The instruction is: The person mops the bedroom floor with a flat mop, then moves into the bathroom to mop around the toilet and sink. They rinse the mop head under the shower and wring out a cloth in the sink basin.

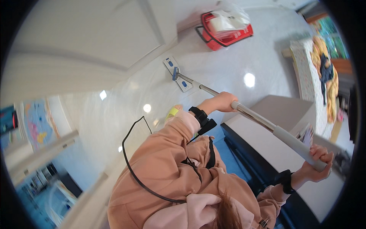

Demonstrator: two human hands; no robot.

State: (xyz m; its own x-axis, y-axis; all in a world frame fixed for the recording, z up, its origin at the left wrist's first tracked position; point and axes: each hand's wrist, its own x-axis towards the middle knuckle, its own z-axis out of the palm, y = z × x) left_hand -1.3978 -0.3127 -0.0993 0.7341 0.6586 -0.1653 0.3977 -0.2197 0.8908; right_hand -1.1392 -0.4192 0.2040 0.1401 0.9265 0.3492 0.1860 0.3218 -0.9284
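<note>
A flat mop (259, 119) with a silver pole and a thick grey grip slants across the view. Its white and blue head (185, 84) rests on the pale floor at the upper middle. My left hand (224, 102) is wrapped around the pole partway down, near a grey collar. Up at the end of the grey grip, my right hand (322, 164) is closed round the handle. Both wrists wear black bands, and my sleeves are peach-coloured.
A red basket (217, 44) holding a white plastic bag stands by the far wall. To the left is a large white panel (87, 34). A white-topped cabinet (263, 143) stands close on my right, beyond it a bed-like piece with yellow cloth (331, 86). A black cable (127, 160) loops beside my left arm.
</note>
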